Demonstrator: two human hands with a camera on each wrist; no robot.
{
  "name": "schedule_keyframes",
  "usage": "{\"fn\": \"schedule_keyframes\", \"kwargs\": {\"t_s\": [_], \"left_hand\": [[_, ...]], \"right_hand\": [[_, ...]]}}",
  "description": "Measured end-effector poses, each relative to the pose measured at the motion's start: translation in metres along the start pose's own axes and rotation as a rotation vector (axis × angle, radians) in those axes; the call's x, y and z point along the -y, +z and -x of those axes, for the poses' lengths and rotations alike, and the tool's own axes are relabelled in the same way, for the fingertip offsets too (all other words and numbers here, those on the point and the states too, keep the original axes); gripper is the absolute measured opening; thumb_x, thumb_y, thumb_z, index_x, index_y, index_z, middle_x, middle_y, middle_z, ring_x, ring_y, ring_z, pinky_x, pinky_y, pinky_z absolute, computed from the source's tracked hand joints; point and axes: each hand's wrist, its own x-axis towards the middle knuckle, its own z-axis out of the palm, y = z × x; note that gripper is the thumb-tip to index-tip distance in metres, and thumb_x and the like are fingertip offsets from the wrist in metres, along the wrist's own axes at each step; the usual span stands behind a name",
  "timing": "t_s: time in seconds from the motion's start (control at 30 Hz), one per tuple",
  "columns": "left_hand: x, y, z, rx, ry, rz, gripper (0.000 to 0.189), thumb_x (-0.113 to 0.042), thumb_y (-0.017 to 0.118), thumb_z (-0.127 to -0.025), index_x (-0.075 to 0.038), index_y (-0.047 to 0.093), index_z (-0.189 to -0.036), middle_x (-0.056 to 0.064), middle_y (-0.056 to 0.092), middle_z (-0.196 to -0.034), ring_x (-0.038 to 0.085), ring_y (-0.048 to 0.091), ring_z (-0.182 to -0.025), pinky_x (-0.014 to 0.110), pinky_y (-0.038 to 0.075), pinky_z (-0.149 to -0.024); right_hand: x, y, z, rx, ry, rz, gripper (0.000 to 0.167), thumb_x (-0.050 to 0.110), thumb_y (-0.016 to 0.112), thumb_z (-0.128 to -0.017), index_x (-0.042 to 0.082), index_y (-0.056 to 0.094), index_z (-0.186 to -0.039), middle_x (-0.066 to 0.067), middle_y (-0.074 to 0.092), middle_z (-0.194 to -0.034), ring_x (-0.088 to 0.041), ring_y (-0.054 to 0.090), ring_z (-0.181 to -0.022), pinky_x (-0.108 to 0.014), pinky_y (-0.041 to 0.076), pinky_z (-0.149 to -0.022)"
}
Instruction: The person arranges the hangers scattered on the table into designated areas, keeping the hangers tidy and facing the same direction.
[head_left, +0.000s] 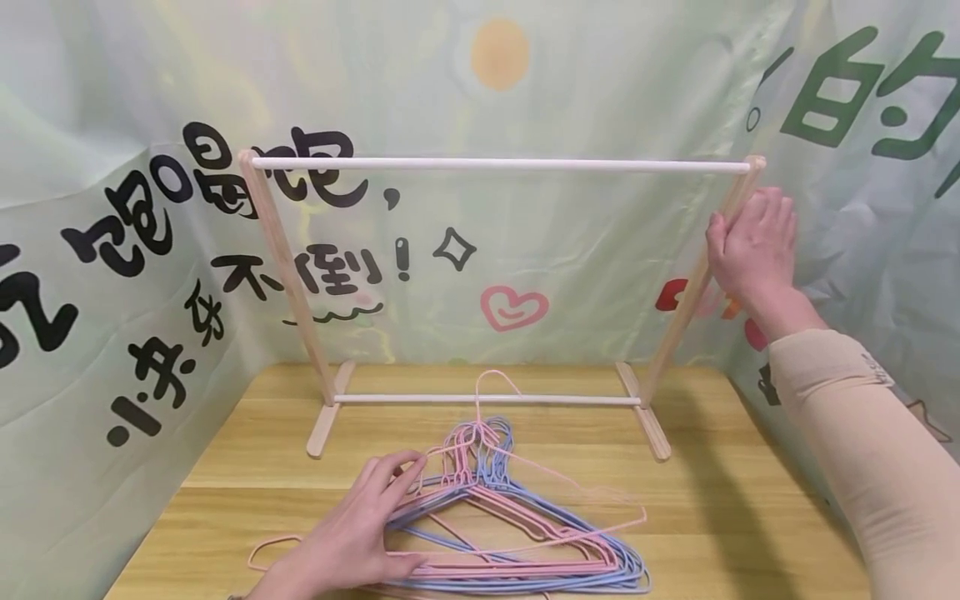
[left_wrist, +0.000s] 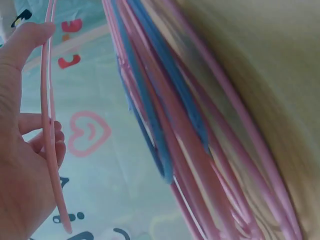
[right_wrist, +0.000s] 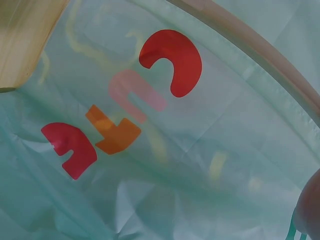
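Note:
In the head view my left hand [head_left: 360,525] holds a pink hanger [head_left: 551,471] by its left end. The left wrist view shows this hanger [left_wrist: 46,100] running between thumb and curled fingers. Its hook points toward the rack, and its frame lies over a pile of pink and blue hangers [head_left: 525,581]. My right hand [head_left: 757,246] rests against the right wooden post [head_left: 686,304] of a rack, thumb at the post and fingers extended. Only a bit of that hand shows at the right wrist view's edge.
The rack has a white top bar [head_left: 495,165], a white lower bar [head_left: 420,399] and wooden feet on the wooden table [head_left: 217,492]. Another pink hanger [head_left: 264,546] sticks out to the left of my left hand. A printed pale green cloth [head_left: 600,250] hangs behind the table.

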Motion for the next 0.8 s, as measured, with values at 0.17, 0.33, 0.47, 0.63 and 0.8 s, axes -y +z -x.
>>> {"fn": "schedule_keyframes", "kwargs": {"t_s": [0.17, 0.33, 0.47, 0.63, 0.8], "left_hand": [[0.004, -0.004, -0.004, -0.105, 0.033, -0.048, 0.122, -0.04, 0.099, -0.056, 0.001, 0.042, -0.156, 0.012, 0.045, -0.15, 0.021, 0.046, -0.118, 0.032, 0.048, -0.086], [0.01, -0.011, -0.009, -0.196, 0.06, -0.102, 0.122, -0.037, 0.099, -0.054, 0.007, 0.043, -0.153, 0.019, 0.046, -0.149, 0.023, 0.047, -0.111, 0.032, 0.042, -0.088], [0.014, -0.019, -0.014, -0.277, 0.082, -0.137, 0.117, -0.035, 0.097, -0.056, 0.011, 0.045, -0.15, 0.024, 0.048, -0.146, 0.028, 0.048, -0.11, 0.034, 0.041, -0.091], [0.02, -0.032, -0.022, -0.359, 0.096, -0.172, 0.111, -0.036, 0.091, -0.062, 0.013, 0.043, -0.15, 0.029, 0.048, -0.145, 0.038, 0.049, -0.115, 0.041, 0.038, -0.096], [0.03, -0.049, -0.032, -0.45, 0.129, -0.211, 0.103, -0.042, 0.082, -0.071, 0.016, 0.043, -0.148, 0.034, 0.049, -0.141, 0.048, 0.048, -0.114, 0.049, 0.035, -0.095]], "right_hand": [[-0.001, 0.001, 0.0, -0.003, -0.007, -0.001, 0.047, 0.033, 0.037, -0.103, -0.01, 0.036, -0.123, -0.031, 0.036, -0.119, -0.048, 0.034, -0.11, -0.059, 0.029, -0.09], [-0.001, 0.0, 0.0, 0.001, -0.006, 0.002, 0.046, 0.032, 0.037, -0.103, -0.011, 0.036, -0.122, -0.031, 0.036, -0.119, -0.048, 0.033, -0.111, -0.059, 0.029, -0.091], [0.0, 0.0, 0.0, 0.001, -0.005, 0.006, 0.046, 0.031, 0.037, -0.103, -0.011, 0.036, -0.121, -0.032, 0.036, -0.119, -0.049, 0.033, -0.111, -0.06, 0.029, -0.092], [0.0, 0.001, 0.001, 0.002, -0.003, 0.004, 0.046, 0.031, 0.038, -0.103, -0.011, 0.036, -0.122, -0.031, 0.036, -0.119, -0.049, 0.034, -0.111, -0.06, 0.029, -0.092], [0.0, 0.0, 0.0, 0.009, 0.002, -0.002, 0.046, 0.031, 0.037, -0.103, -0.011, 0.036, -0.123, -0.031, 0.036, -0.12, -0.048, 0.033, -0.111, -0.059, 0.029, -0.091]]}}
